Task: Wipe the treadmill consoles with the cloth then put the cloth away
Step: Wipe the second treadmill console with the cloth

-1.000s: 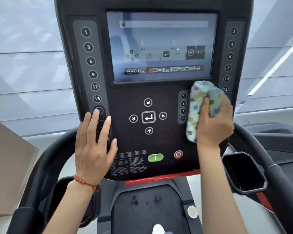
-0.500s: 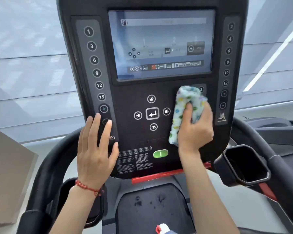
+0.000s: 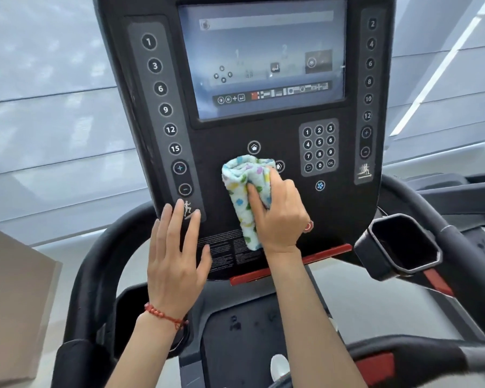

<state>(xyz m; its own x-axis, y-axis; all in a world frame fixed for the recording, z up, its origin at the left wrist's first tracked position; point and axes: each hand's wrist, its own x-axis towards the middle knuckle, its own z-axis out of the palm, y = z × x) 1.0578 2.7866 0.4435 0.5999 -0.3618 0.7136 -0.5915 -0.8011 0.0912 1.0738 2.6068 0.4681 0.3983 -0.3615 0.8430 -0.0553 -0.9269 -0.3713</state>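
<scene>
Wiping is under way. The right hand point(image 3: 279, 217) grips the folded spotted cloth point(image 3: 245, 191) against the treadmill console point(image 3: 345, 214), over the central arrow keys. The left hand point(image 3: 175, 256) rests flat, fingers straight, at the lower-left corner. Remaining: further console wiping, then cloth stowage.

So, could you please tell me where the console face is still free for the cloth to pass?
Free: the screen, and the band between keypad and red bar. Crowded: lower left, where the left hand rests, and centre, under the right hand gripping the cloth.
</scene>
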